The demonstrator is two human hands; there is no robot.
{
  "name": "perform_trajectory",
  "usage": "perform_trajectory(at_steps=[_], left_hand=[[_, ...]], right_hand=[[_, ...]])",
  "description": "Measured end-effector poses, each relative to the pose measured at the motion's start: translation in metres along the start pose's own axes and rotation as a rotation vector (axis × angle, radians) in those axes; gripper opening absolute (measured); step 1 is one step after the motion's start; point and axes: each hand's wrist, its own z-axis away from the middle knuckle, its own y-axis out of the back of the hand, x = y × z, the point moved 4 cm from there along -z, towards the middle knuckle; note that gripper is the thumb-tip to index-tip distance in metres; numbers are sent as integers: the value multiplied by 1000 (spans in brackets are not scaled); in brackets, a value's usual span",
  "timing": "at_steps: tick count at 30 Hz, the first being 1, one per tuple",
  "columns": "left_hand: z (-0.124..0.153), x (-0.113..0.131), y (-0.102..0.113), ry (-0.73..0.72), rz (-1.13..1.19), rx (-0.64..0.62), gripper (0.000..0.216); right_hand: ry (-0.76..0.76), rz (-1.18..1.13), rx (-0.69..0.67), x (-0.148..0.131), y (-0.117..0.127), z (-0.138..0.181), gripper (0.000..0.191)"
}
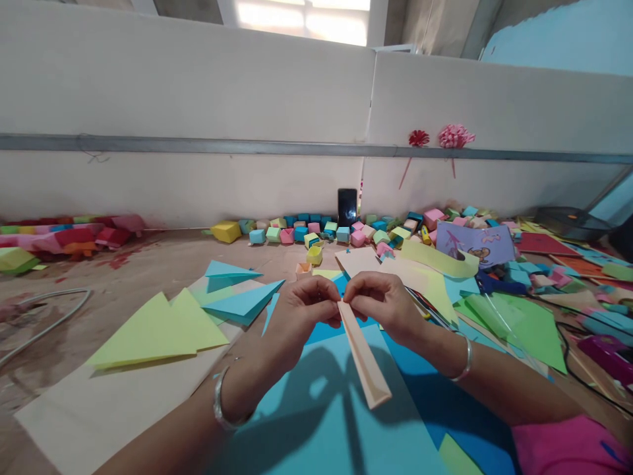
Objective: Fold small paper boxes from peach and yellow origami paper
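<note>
A long, narrow folded strip of peach paper [363, 356] slants down toward me above a light blue sheet [291, 422]. My left hand [306, 313] pinches its far end from the left, thumb and forefinger pressed together. From the other side my right hand [383, 307] grips that same end, with the fingertips of both hands nearly meeting. The strip's near end hangs free and shows an open fold. Both hands cast a shadow on the light blue sheet, which lies over a darker blue one [440, 402].
Folded yellow paper [153, 333] and blue paper pieces [247, 300] lie to the left. Small paper cubes [301, 233] line the white wall, where a phone [347, 207] leans upright. Green sheets [519, 323], cables and a purple device [606, 356] lie to the right.
</note>
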Motion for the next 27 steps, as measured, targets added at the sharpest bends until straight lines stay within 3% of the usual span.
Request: perform_trajectory(at_steps=[6,11,15,21,27], left_hand=[[1,5,0,-14,-75,-49,8],[0,7,1,-45,-180,-67,14],[0,1,1,-26,-116,-45,16],[3,-6,-6,-8,-123,-59,15],[10,8,-6,-331,-519,5,7]], right_hand=[[41,133,13,3,0,0,6],[71,112,-3,4,-1,1,11],[84,88,-6,3,-3,4,19],[-63,-134,13,13,-7,5,18],[-146,-148,-5,9,-1,1,16]])
